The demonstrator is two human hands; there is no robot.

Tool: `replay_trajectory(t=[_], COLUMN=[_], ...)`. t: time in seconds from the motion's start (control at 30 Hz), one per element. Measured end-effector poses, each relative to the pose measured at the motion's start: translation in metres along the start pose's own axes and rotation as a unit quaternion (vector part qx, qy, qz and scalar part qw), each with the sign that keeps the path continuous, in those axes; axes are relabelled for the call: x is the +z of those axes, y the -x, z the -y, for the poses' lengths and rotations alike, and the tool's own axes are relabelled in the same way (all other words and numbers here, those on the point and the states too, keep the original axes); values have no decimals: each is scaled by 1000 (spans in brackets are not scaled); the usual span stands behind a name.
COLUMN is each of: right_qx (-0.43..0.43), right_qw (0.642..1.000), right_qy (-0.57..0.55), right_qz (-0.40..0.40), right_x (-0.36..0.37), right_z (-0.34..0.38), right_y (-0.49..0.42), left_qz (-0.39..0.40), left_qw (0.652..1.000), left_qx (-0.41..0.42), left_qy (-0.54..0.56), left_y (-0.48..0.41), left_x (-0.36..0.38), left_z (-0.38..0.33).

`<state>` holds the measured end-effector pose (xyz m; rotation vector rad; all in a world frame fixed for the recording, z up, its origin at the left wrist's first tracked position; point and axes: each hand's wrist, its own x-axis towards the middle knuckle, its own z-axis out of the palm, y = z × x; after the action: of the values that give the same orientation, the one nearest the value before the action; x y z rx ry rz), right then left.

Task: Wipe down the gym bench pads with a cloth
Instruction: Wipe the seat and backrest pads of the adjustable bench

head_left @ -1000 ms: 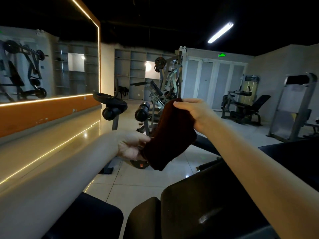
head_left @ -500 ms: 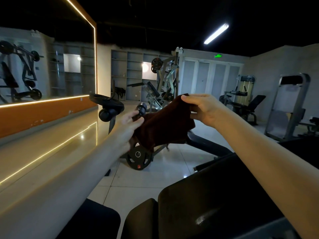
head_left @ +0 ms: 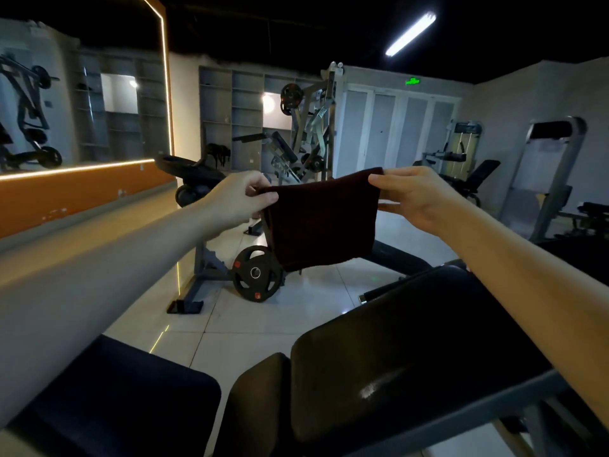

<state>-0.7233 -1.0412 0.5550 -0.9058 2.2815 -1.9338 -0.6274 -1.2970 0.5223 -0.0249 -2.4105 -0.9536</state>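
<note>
Two hands share the cloth now. Our left hand pinches its upper left corner between thumb and fingertips, and our right hand pinches the upper right corner, its other fingers loosely extended beneath. A moment back the dark red fabric hung bunched and slanted between hands that sat close together, the left one lower. Since then the left hand has risen level with the right and the two have drawn apart, so the cloth hangs in the air as a flat panel with a taut top edge. It touches nothing but our fingers and sits well above and beyond the bench pad that slopes below our right forearm. The smaller seat pad lies just beside that pad. Behind the cloth's lower edge a weight plate stands on the tiled floor. We judge that the cloth is only being readied, spread out or about to be folded, and that no wiping has begun. Next it must come down onto the pad.
</note>
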Motion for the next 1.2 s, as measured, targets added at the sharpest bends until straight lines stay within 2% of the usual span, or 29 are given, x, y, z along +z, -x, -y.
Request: replay_trajectory(t=[0.1, 0.2, 0.27, 0.43, 0.57, 0.7, 0.87, 0.93, 1.03, 1.2], right_qx=[17, 15, 7, 5, 38, 87, 183, 224, 232, 138], right_qw=[1000, 998, 997, 994, 992, 990, 974, 961, 946, 905], right_qy=[18, 52, 76, 107, 112, 101, 129, 161, 227, 400], right_qz=[-6, -25, -26, -33, -35, -40, -25, -17, -14, -38], right_x=[-9, -16, -20, -34, -49, -67, -90, -95, -95, -89], right_z=[-5, -10, -13, -15, -18, -17, -25, -35, -54, -80], right_y=[6, 13, 20, 42, 62, 84, 108, 114, 118, 110], left_qz=[81, 106, 111, 116, 127, 147, 266, 293, 290, 183], left_qw=[994, 972, 958, 949, 941, 918, 860, 851, 873, 951], left_qx=[-42, -86, -101, -84, -68, -72, -129, -154, -172, -114], left_qy=[53, 192, 246, 282, 308, 360, 416, 408, 353, 220], left_y=[2, 6, 11, 24, 38, 59, 83, 92, 101, 98], left_x=[10, 24, 34, 56, 70, 87, 112, 127, 156, 190], left_z=[-3, -4, -6, -12, -22, -39, -45, -41, -29, -17])
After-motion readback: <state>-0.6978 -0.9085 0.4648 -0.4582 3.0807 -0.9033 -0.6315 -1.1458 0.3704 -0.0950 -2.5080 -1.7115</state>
